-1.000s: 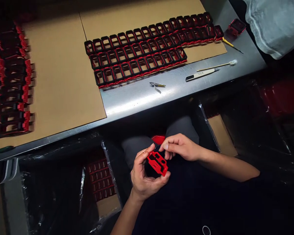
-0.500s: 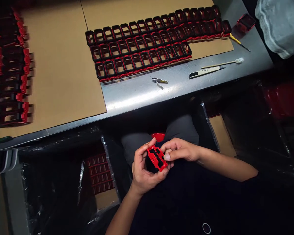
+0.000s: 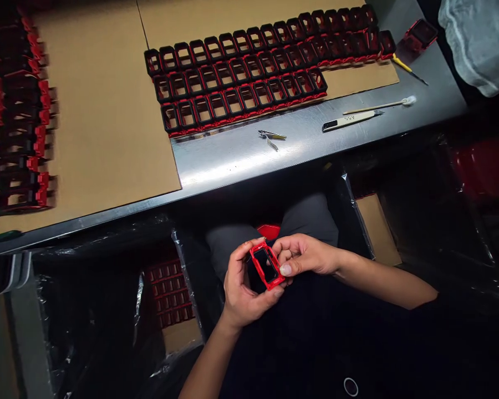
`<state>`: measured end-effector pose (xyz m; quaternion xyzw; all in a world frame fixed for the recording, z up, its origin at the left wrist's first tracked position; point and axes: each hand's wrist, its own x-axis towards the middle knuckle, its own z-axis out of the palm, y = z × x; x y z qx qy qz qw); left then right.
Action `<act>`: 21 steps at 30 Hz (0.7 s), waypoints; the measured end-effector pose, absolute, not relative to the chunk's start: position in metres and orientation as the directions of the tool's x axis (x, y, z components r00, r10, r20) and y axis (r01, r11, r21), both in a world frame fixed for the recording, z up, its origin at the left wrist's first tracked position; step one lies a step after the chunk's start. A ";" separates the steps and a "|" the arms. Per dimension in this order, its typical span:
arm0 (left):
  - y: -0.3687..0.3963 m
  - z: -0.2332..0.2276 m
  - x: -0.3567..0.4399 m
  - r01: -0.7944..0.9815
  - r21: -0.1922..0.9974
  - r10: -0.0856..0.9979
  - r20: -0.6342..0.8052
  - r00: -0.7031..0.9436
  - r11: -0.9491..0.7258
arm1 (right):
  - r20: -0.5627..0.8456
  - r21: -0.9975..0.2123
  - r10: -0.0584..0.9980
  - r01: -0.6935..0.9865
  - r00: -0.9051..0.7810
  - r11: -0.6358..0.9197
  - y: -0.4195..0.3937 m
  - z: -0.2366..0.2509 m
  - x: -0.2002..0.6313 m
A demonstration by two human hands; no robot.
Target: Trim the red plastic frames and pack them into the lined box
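Note:
A small red-and-black rectangular plastic frame is held above my lap, its open middle facing up toward me. My left hand grips it by the two ends, thumb at the lower end and fingers at the upper one. On the frame's right edge, my right hand has its thumb and bent fingers closed; some of those fingertips are hidden behind the part. Beyond the hands, several rows of similar red-and-black frames stand on cardboard on the metal table.
On the metal table lie a nail clipper, a white craft knife, a cotton swab and a yellow-handled tool. More frames stand at left. Plastic-lined boxes flank my legs, the left one holding similar parts.
The red-and-black frame has been turned in my hands, so its flat rim and opening now face me instead of its side. Both hands stay in nearly the same place.

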<state>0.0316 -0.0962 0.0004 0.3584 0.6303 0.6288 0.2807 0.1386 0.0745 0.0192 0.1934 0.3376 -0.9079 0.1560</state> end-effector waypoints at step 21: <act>-0.096 0.000 0.031 0.067 0.998 0.821 0.053 -0.569 -0.018 | -0.454 -0.538 -0.139 0.396 -0.880 -0.744 0.074 0.014 0.139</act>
